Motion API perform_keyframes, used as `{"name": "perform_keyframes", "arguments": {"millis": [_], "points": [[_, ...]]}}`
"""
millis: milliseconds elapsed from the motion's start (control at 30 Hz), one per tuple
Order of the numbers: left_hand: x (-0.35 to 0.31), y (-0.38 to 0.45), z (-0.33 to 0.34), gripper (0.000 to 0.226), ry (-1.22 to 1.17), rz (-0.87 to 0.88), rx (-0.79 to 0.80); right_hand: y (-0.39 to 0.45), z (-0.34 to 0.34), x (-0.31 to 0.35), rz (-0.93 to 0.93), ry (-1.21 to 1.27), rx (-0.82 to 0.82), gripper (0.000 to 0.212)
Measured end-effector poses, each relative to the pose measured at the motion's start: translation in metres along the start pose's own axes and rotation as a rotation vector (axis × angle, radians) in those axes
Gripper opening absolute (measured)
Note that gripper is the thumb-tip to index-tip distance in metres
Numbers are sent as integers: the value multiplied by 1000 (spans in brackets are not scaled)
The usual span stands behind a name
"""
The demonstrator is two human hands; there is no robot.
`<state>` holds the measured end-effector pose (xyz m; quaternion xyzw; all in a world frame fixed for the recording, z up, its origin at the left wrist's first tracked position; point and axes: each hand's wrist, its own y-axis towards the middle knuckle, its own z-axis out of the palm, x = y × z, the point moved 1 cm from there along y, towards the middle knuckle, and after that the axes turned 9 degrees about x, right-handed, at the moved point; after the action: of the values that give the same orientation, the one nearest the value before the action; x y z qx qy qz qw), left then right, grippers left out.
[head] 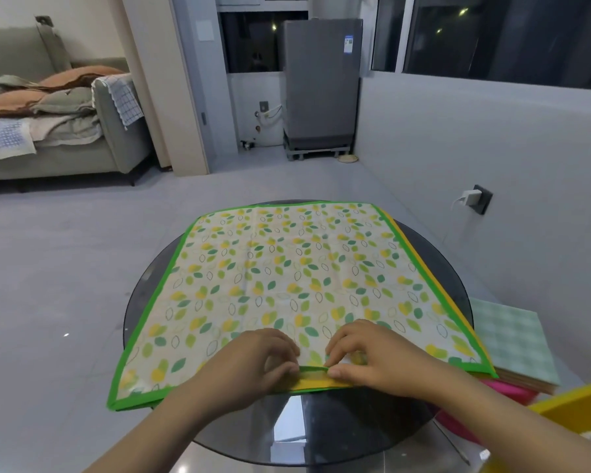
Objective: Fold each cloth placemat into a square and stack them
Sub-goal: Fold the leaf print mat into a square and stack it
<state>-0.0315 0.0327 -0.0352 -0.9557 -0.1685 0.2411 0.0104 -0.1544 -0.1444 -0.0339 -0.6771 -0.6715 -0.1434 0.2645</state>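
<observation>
Placemat [287, 278] on round glass table [434, 254]; tiled floor [65, 261]

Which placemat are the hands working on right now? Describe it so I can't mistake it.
On the round dark glass table, it is the top placemat, pinched at its near edge by both hands. Its green border and leaf print distinguish it from the yellow-edged mat underneath.
</observation>
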Motion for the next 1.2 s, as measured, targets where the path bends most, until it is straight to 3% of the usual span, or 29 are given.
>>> {"name": "perform_keyframes", "arguments": {"millis": [300, 633, 700, 833, 933, 1133, 1200], "points": [[-15, -6, -32, 24, 238, -197, -155, -6, -22, 18, 201, -173, -254, 15], [-39, -7, -86, 24, 50, -179, 38, -34, -79, 48, 164, -177, -61, 11], [-39, -1, -93, 20, 119, -151, -52, -32, -87, 46, 173, -207, -146, 11], [-24, 27, -88, 18, 278, -42, -447, -6, -90, 27, 189, -252, -421, 13], [-3, 53, -81, 18, 374, 45, -591, 21, -88, 5, 154, -240, -493, 15], [33, 94, -56, 3, 362, -110, -553, 71, -74, -30, 180, -285, -499, 18], [38, 101, -47, 14, 335, -182, -458, 82, -66, -40, 217, -274, -448, 20]]}}
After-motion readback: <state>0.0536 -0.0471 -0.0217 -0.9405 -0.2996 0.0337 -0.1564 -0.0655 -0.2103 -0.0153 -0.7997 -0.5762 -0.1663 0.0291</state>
